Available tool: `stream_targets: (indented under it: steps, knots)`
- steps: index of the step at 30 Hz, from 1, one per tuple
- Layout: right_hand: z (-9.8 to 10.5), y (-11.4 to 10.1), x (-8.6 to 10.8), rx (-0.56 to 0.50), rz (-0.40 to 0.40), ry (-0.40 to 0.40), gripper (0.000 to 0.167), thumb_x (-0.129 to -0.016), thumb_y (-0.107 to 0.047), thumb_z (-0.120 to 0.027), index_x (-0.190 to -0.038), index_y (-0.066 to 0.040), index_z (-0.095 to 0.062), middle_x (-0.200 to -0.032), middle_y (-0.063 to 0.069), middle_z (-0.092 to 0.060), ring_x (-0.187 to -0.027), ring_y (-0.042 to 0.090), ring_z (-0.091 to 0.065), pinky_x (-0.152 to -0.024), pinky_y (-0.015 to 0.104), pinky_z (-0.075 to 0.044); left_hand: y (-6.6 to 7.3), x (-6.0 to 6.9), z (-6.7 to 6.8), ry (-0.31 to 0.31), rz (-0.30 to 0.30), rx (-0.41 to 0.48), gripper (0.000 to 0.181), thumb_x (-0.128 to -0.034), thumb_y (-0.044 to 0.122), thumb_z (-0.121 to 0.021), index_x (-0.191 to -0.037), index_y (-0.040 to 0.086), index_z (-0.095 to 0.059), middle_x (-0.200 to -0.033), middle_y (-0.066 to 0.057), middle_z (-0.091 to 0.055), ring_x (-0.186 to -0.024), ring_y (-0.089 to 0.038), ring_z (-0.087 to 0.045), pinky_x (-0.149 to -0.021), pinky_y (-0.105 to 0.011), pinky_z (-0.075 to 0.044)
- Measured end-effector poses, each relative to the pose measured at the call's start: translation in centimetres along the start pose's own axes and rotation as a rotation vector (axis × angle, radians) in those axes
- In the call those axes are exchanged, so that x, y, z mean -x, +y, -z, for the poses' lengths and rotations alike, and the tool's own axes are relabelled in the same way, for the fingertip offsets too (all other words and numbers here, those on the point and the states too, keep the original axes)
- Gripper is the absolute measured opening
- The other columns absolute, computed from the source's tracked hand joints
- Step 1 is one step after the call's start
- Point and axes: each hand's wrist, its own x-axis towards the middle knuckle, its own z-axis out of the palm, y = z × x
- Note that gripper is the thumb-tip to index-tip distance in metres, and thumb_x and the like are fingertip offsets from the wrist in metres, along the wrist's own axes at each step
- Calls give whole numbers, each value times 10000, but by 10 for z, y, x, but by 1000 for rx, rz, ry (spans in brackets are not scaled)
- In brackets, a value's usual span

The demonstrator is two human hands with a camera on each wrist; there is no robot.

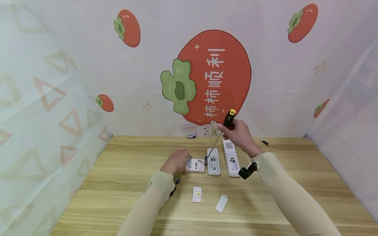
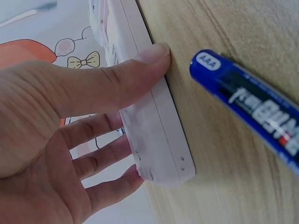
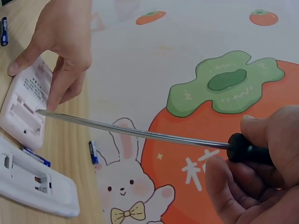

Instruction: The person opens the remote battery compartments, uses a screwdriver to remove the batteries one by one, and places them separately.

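My left hand point(image 1: 177, 160) grips a small white remote control point(image 1: 196, 166) by its sides, its back turned up and its battery bay uncovered. In the left wrist view, the thumb point(image 2: 135, 70) lies along one side and the fingertips along the other. My right hand point(image 1: 240, 132) holds a screwdriver point(image 3: 140, 133) by its black and yellow handle. The long metal shaft slants down to the left. Its tip appears at the edge of the remote's battery bay in the right wrist view; whether it touches, I cannot tell.
Beside it lie a white remote point(image 1: 217, 168) and a longer one point(image 1: 231, 157), bays uncovered. Two battery covers point(image 1: 197, 198) point(image 1: 221, 203) lie nearer. Loose batteries include one by the left wrist point(image 2: 252, 107), one between remotes point(image 3: 36, 157), and others at the back point(image 1: 191, 137) point(image 1: 265, 142).
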Motion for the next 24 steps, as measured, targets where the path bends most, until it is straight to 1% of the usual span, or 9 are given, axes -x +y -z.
stream_targets:
  steps: [4, 10, 12, 14, 17, 20, 24]
  knots:
    - [8, 4, 4, -6, -5, -5, 383, -1003, -336, -660, -1034, 45, -639, -871, 175, -664, -746, 302, -679, -670, 319, -581, 0, 0, -1, 1, 6, 9, 599, -660, 25, -945, -1221, 89, -743, -1214, -82, -658, -1071, -275, -582, -971, -468, -506]
    - [17, 10, 7, 8, -22, -11, 377, -1021, -324, -630, -1030, 52, -647, -820, 138, -645, -757, 358, -652, -632, 307, -562, -2, 0, -3, 2, 1, 4, 584, -662, 22, -942, -1208, 94, -747, -1183, -65, -661, -1033, -249, -581, -953, -440, -512]
    - [20, 12, 7, 18, -32, -12, 363, -1029, -310, -618, -1022, 52, -640, -800, 129, -635, -728, 324, -648, -606, 288, -547, -2, 1, -3, 1, -4, 8, 572, -658, 17, -941, -1193, 93, -752, -1170, -61, -662, -1023, -247, -578, -942, -441, -514]
    - [22, 14, 8, 24, -40, -17, 358, -1033, -302, -610, -1014, 55, -629, -784, 129, -629, -686, 251, -634, -592, 277, -536, -2, 2, -3, 1, -7, 14, 564, -656, 12, -941, -1183, 90, -755, -1164, -60, -663, -1018, -245, -575, -938, -441, -513]
    - [26, 16, 9, 36, -52, -29, 360, -1037, -300, -601, -1011, 59, -619, -794, 161, -629, -657, 179, -604, -586, 270, -525, -1, 2, -2, 4, -7, 25, 564, -652, 2, -939, -1179, 86, -756, -1163, -61, -663, -1018, -247, -573, -942, -444, -511]
    - [30, 17, 11, 55, -63, -43, 373, -1041, -310, -593, -1017, 62, -608, -812, 180, -621, -668, 194, -593, -584, 273, -508, -1, 2, -2, 6, -7, 30, 570, -652, -3, -938, -1185, 83, -753, -1168, -64, -662, -1028, -251, -575, -949, -447, -510]
    - [36, 18, 13, 78, -74, -52, 361, -1044, -300, -588, -997, 57, -603, -777, 144, -612, -673, 217, -587, -581, 288, -492, -2, 1, -2, 11, -6, 29, 591, -651, -3, -936, -1203, 85, -745, -1181, -65, -660, -1054, -258, -580, -961, -452, -510]
